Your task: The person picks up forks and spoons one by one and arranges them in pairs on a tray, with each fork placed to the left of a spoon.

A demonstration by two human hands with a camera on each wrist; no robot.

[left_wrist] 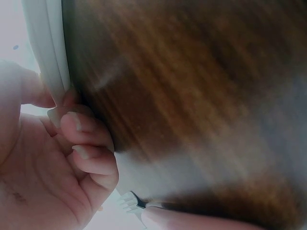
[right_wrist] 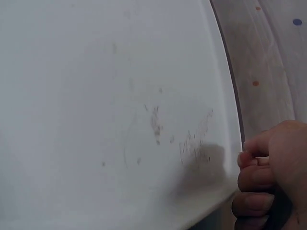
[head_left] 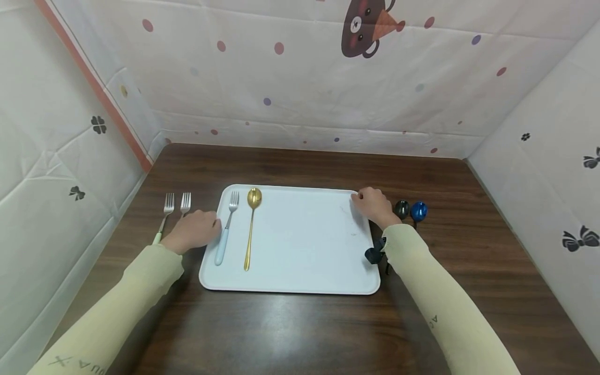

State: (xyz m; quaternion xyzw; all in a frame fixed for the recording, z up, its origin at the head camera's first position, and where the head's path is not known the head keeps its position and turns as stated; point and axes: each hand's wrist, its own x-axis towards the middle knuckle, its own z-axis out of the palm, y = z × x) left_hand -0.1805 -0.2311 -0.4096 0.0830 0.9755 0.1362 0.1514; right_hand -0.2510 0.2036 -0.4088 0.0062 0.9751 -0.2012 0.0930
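Note:
A white tray (head_left: pixel 300 245) lies flat in the middle of a dark wooden table (head_left: pixel 290 328). On its left part lie a fork with a pale blue handle (head_left: pixel 225 234) and a gold spoon (head_left: pixel 251 224). My left hand (head_left: pixel 201 229) grips the tray's left rim (left_wrist: pixel 45 43), thumb on the tray side and curled fingers (left_wrist: pixel 81 129) against the outer edge. At the far right corner my right hand (head_left: pixel 364 202) holds the rim, its curled fingers (right_wrist: pixel 256 177) at the edge of the tray (right_wrist: pixel 120 96).
Two forks (head_left: pixel 175 203) lie on the table left of the tray, close to my left hand; one fork's tines (left_wrist: pixel 128 201) show by the palm. A black spoon (head_left: pixel 401 208) and a blue spoon (head_left: pixel 419 211) lie right of the tray. Cloth walls enclose three sides.

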